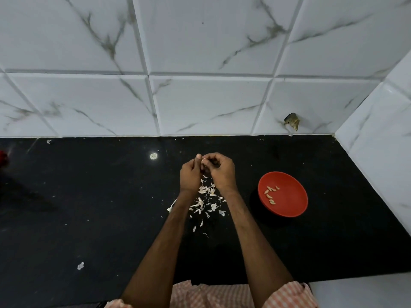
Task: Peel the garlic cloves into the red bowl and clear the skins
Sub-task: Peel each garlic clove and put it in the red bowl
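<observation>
Two bare forearms reach out over the black desk point(89, 196). Loose skins point(205, 197) lie scattered under the wrists. The red bowl point(289, 210) sits to the right, apart from the pile, holding several peeled cloves point(270, 194). Farther out, the left hand point(190, 174) and right hand point(222, 172) meet above the desk, fingers point(198, 157) pinched on one garlic clove point(203, 161).

Judged step: peeling, mid-task. Next: strip the clove bare, carry it right to the bowl. Skins not yet cleared.
</observation>
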